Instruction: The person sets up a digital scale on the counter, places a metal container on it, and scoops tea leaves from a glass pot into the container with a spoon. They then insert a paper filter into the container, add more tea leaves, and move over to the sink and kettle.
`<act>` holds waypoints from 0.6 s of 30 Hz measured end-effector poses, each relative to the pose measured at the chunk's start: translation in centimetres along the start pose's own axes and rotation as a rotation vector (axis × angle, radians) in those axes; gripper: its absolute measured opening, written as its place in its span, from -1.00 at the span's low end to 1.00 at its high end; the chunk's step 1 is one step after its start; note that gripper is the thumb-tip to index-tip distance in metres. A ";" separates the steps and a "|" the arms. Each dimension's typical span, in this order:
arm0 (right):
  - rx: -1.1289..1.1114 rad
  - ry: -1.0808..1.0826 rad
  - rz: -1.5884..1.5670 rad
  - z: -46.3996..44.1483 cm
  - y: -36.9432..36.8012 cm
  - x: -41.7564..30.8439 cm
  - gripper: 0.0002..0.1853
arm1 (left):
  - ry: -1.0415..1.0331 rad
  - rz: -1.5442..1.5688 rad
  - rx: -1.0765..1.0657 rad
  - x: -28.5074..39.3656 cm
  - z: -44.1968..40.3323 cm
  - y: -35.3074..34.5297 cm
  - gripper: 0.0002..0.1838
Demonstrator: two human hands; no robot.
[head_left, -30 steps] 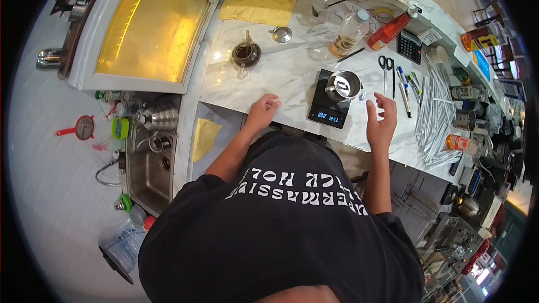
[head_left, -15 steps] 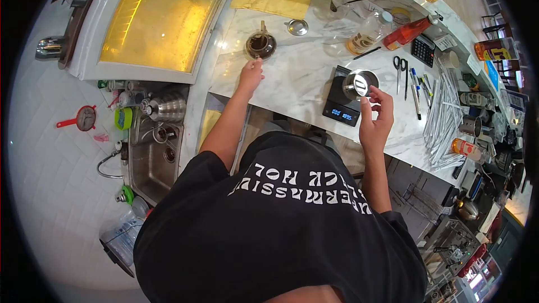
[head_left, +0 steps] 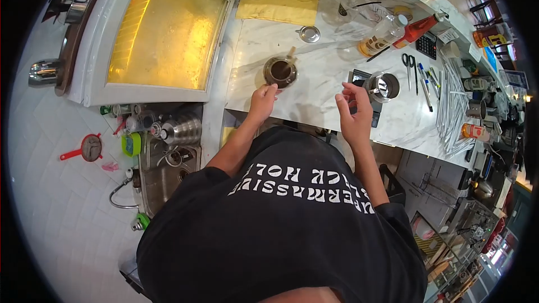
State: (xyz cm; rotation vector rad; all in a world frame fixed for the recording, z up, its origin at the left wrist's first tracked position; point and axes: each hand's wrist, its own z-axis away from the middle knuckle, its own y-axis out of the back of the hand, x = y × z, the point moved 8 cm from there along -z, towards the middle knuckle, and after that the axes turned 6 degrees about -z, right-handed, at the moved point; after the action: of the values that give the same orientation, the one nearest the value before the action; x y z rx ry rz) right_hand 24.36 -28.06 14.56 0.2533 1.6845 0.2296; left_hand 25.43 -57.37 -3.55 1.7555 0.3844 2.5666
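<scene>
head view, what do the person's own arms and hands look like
The left hand and right hand are both bare, with no gloves and no ring or watch that I can make out. The forearms are uncovered below the loose, short black sleeves of a black T-shirt with white lettering across it.

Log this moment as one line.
Left hand: holding glass pot, dark liquid inside | right hand: empty, near scale | metal cup: on scale
</scene>
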 end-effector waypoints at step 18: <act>0.043 -0.082 -0.191 1.7 -1.1 -1.8 -0.70 | -0.323 -0.037 -0.334 14.0 6.1 -4.0 -0.68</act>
State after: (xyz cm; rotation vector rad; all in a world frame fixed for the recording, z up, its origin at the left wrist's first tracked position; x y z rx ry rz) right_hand 26.19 -29.67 15.73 0.1309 1.6210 0.0406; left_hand 25.32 -50.23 10.60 1.9550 -0.0192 2.1121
